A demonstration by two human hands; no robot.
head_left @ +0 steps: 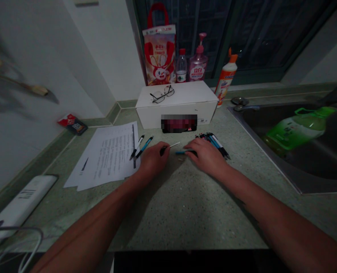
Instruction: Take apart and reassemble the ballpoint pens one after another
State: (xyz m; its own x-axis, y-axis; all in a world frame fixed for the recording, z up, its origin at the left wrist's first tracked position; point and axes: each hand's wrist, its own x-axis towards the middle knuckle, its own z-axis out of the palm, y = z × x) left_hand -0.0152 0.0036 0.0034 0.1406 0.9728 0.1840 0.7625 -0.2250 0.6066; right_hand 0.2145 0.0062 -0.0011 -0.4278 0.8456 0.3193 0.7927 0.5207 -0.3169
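Observation:
My left hand [154, 159] pinches a short black pen section [163, 150], and a thin white refill [174, 145] sticks out from it to the right. My right hand [207, 156] holds a blue pen barrel [182, 152] pointing toward that refill, with a small gap between them. Just beyond my right hand lies a bundle of blue, black and white pens [214, 145]. Two more pens [140, 147] lie to the left of my left hand, beside a stack of printed papers [108, 156].
A white box [177, 104] with glasses [162, 94] on it stands behind the hands, backed by bottles and a bag. A steel sink [293, 148] holding a green bottle [298, 129] lies right. A white power strip [22, 204] lies at the counter's left edge.

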